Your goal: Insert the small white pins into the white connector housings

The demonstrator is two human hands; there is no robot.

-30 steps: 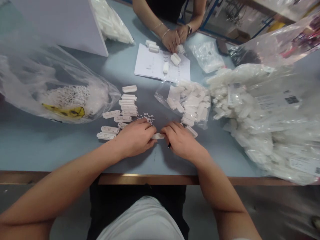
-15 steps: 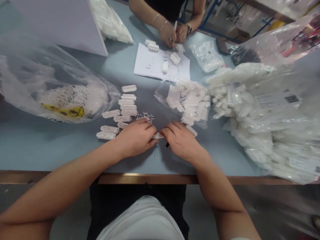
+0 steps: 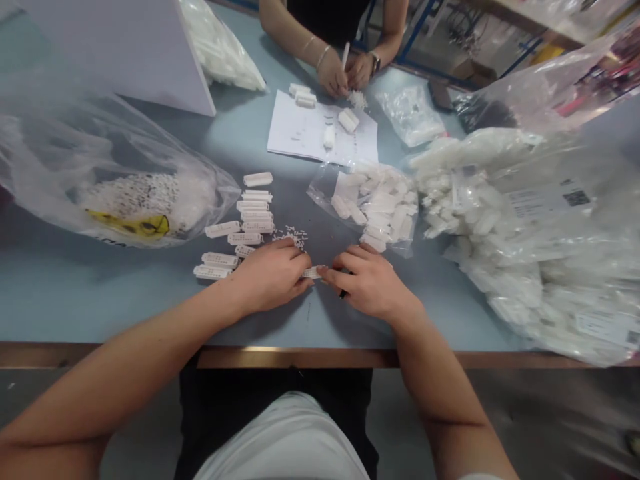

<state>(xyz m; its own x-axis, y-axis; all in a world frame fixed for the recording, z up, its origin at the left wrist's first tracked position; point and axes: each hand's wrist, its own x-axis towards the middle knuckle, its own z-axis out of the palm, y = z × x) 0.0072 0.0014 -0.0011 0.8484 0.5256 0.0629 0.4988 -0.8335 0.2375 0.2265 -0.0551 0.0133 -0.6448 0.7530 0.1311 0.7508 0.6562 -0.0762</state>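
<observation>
My left hand pinches one end of a small white plastic strip, light and stiff, best held by its ends. It lies crosswise between my hands, long axis left to right. My curled right hand meets the other end, a pen beneath; I cannot tell if it grips
</observation>
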